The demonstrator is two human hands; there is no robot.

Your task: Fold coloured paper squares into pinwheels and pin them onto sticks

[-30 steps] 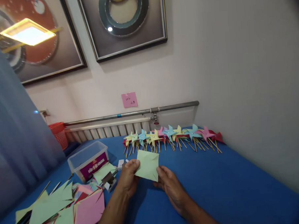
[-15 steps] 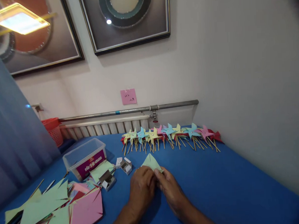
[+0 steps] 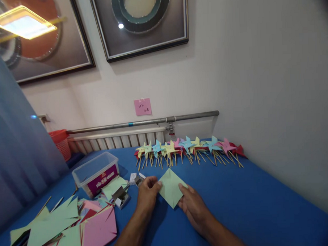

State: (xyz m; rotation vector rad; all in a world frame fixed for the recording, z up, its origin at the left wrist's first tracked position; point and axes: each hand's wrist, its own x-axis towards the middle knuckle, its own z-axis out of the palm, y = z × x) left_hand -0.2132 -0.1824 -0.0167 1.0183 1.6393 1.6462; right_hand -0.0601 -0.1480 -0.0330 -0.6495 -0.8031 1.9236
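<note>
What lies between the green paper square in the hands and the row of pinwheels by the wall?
Only bare blue tablecloth between green paper square and paper pinwheels, head view.

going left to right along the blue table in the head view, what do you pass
paper pile → plastic box → small open boxes → left hand → green square → right hand. The pinwheels lie farther back, spanning from about the left hand rightward.

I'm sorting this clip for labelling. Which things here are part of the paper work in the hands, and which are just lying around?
In hand: green paper square, held by left hand and right hand.

Lying about: finished pinwheels, plastic box, cut paper pile, small cardboard boxes, red basket.
</note>
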